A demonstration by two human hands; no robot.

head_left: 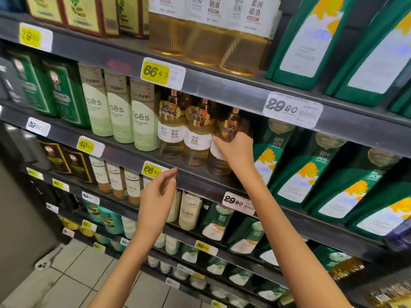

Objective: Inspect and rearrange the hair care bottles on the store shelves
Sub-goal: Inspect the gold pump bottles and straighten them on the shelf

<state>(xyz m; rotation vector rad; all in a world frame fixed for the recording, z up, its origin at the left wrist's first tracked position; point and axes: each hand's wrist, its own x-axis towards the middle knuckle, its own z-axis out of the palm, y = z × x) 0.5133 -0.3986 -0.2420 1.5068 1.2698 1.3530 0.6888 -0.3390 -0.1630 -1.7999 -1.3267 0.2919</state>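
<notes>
Three amber bottles [198, 141] share one shelf [195, 181].
My right hand [236, 150] fingers [219, 141] clamp the three-o'clock bottle [217, 166]; my left hand [158, 196] hovers at seven o'clock, fingers loosely apart.

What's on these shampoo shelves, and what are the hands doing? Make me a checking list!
Surface: dark shelf, rows stocked.
Job's things: three amber pump bottles in a row; pale green Spes bottles to their left; green bottles to their right.
Clutter: nothing seen.
Hands: right hand grips the rightmost amber bottle; left hand open, holding nothing, near the shelf edge.
Cables: nothing seen.
Surroundings: price tags on shelf rails; tiled floor below.
</notes>
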